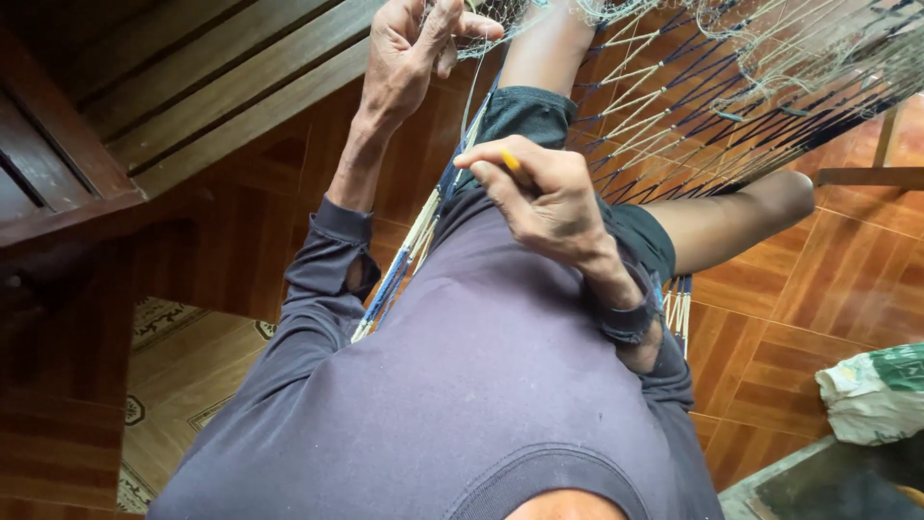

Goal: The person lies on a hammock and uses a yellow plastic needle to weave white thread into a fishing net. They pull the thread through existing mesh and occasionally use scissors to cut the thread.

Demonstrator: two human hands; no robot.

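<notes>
I sit in a blue and yellow corded hammock (664, 106) and look down over my purple shirt. My left hand (409, 53) is raised at the top of the view, its fingers pinching the edge of a fine pale fishing net (770, 48) that lies over my legs. My right hand (539, 197) is lower, near my waist, closed on a small yellow netting needle (510, 161). A thin pale line (472, 106) runs from the needle up to the net at my left hand. A dark watch (630, 318) sits on my right wrist.
Dark wooden furniture (125, 106) stands at the left. The floor has orange-brown tiles (837, 279). A white and green sack (876, 390) lies at the lower right, and a patterned mat (183, 376) at the lower left. A wooden leg (885, 144) stands at the right.
</notes>
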